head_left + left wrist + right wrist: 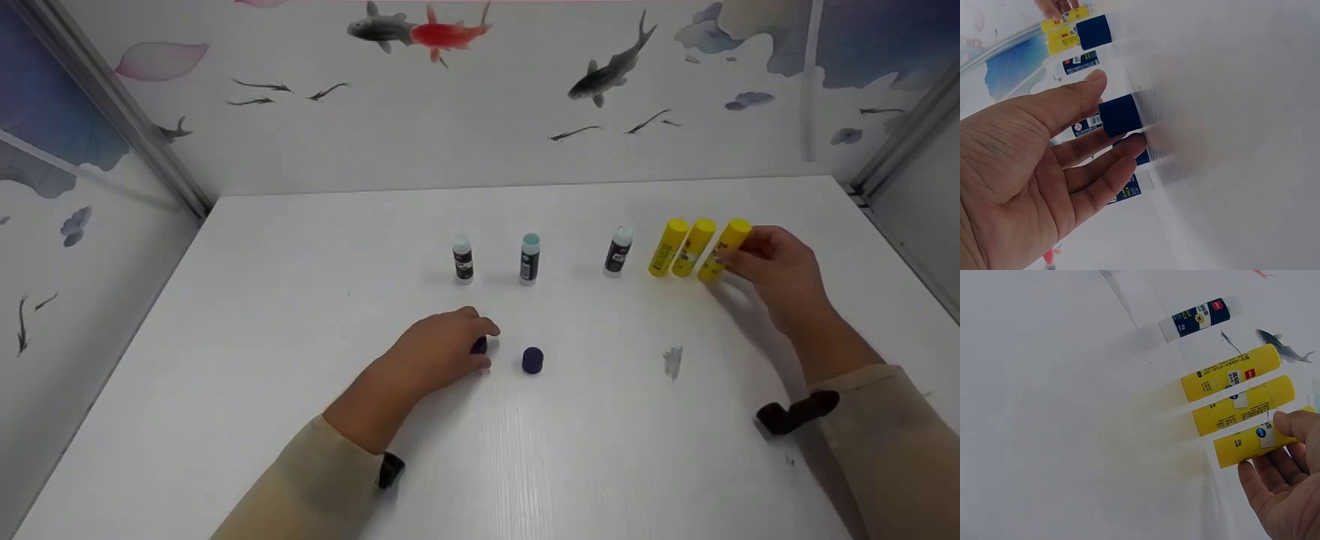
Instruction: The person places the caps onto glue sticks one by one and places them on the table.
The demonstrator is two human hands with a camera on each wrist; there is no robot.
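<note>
My right hand [787, 274] pinches the rightmost yellow glue stick [1241, 449] between thumb and fingers; it stands on the table. Two more yellow glue sticks [667, 247] stand in line to its left. My left hand [435, 349] is low over the table, thumb and fingers spread either side of a navy cap [1121, 115]. A visible gap separates the thumb from that cap. Another navy cap [1143, 156] shows partly behind the fingers and is hidden in the head view. A further navy cap [532, 361] stands just right of the left hand.
Three uncapped glue sticks with navy labels stand behind the caps: a left one [463, 260], a middle one [529, 259] and a right one [619, 251] near the yellow row. A grey smudge [673, 362] marks the white table [600, 450]. Fish-patterned panels [487, 112] enclose it.
</note>
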